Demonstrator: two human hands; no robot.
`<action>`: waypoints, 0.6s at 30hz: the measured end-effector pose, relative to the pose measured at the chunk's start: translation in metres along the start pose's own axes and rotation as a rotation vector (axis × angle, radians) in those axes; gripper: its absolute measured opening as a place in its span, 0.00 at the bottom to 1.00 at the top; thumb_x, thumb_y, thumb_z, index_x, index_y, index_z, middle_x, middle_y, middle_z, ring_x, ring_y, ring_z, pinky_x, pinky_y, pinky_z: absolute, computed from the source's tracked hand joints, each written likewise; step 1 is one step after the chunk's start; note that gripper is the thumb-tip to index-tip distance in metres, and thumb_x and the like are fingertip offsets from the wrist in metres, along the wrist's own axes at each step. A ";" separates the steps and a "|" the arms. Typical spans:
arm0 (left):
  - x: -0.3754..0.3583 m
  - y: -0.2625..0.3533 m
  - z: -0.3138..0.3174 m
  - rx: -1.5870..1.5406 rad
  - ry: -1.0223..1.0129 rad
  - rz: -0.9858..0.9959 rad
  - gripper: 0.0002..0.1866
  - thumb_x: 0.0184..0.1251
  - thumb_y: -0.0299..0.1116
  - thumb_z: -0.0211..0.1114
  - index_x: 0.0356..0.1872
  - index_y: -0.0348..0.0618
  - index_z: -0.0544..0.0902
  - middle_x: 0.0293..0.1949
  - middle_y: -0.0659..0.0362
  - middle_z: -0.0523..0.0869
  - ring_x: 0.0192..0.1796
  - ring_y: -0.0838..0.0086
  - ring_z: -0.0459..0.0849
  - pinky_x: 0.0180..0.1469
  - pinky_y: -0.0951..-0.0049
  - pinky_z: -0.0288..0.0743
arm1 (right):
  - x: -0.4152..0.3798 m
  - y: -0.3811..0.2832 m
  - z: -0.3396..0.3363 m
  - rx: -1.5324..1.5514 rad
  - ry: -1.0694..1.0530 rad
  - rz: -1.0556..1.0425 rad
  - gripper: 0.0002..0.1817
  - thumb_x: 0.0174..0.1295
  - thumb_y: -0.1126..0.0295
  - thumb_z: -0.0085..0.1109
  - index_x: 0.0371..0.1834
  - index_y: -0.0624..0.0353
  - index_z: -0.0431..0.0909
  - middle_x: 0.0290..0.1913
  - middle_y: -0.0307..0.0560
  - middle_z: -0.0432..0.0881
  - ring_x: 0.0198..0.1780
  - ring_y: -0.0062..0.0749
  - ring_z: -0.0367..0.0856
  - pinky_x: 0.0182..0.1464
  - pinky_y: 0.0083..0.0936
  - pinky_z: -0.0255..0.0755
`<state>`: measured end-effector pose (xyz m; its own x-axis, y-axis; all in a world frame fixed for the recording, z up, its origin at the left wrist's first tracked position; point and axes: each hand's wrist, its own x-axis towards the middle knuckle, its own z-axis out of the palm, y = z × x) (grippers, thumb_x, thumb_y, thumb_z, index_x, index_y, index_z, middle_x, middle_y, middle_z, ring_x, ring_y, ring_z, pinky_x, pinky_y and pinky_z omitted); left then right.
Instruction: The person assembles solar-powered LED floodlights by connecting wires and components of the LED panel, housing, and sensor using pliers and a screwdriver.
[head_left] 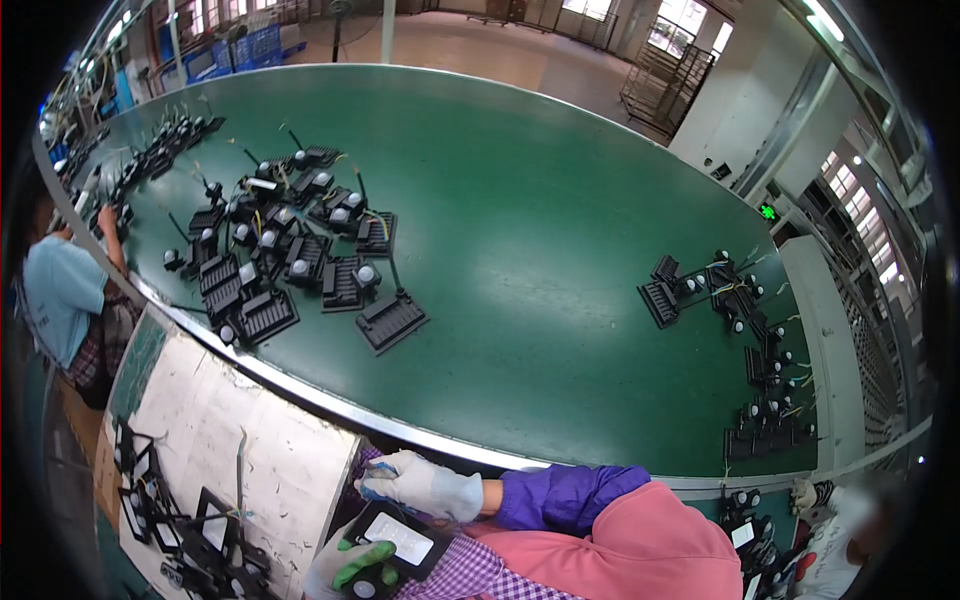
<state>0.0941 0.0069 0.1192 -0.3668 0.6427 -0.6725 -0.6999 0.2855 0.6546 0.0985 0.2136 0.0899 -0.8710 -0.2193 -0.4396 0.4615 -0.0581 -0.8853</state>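
My left hand (345, 568), in a pale glove with green fingertips, grips a black floodlight (398, 540) whose pale, flat face is turned up. Just above it in the view, my right hand (425, 486) wears a white glove with bluish fingertips. Its fingers are closed near the lamp's upper edge, and what they hold is too hidden to name. A purple sleeve covers that arm. On the white worktop (262, 415) to the left lie several more floodlights (215, 525) with cables, and a grey cable (241, 470) stretches across it.
Beyond a metal rim curves a green conveyor belt (520, 260). Finned black lamps with round white sensor heads (270, 240) are heaped at its left; another group (750, 330) lies at its right. A co-worker in blue (65, 300) is at far left, another person (835, 545) at lower right.
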 end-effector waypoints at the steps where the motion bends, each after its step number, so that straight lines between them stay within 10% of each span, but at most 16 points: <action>1: -0.002 0.004 0.004 0.025 0.043 0.022 0.17 0.62 0.38 0.67 0.47 0.35 0.81 0.22 0.61 0.82 0.23 0.80 0.78 0.24 0.81 0.70 | 0.004 0.003 -0.002 0.065 0.008 -0.026 0.13 0.66 0.60 0.59 0.38 0.61 0.79 0.25 0.33 0.75 0.28 0.15 0.69 0.31 0.19 0.67; 13: -0.015 -0.004 0.019 -0.312 0.432 0.131 0.13 0.72 0.43 0.57 0.32 0.46 0.76 0.20 0.67 0.73 0.21 0.79 0.73 0.23 0.79 0.70 | 0.001 -0.019 -0.013 0.061 0.254 -0.113 0.13 0.64 0.63 0.54 0.43 0.61 0.76 0.23 0.38 0.72 0.17 0.21 0.67 0.18 0.24 0.64; 16: -0.006 0.010 0.042 -0.510 0.686 0.269 0.12 0.72 0.41 0.56 0.41 0.43 0.78 0.25 0.60 0.81 0.24 0.74 0.78 0.27 0.76 0.74 | -0.022 -0.042 -0.012 0.116 0.283 -0.040 0.12 0.65 0.65 0.53 0.41 0.63 0.77 0.27 0.42 0.76 0.28 0.24 0.74 0.32 0.24 0.71; 17: -0.002 -0.024 -0.004 -0.631 0.282 0.282 0.19 0.72 0.43 0.55 0.55 0.38 0.76 0.39 0.51 0.84 0.37 0.69 0.83 0.38 0.74 0.78 | -0.022 -0.040 -0.011 0.133 0.294 -0.058 0.12 0.65 0.65 0.53 0.41 0.64 0.78 0.28 0.43 0.77 0.30 0.24 0.74 0.34 0.24 0.71; 18: 0.011 -0.019 -0.001 -0.703 0.364 0.362 0.19 0.70 0.41 0.59 0.55 0.39 0.76 0.36 0.54 0.85 0.30 0.71 0.82 0.31 0.74 0.78 | -0.021 -0.038 -0.011 0.146 0.305 -0.080 0.12 0.66 0.65 0.53 0.41 0.64 0.78 0.29 0.43 0.78 0.32 0.24 0.74 0.37 0.25 0.71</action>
<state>0.1032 0.0080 0.0988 -0.7292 0.3074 -0.6113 -0.6743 -0.4751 0.5654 0.0973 0.2311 0.1312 -0.9055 0.0910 -0.4144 0.3899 -0.2065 -0.8974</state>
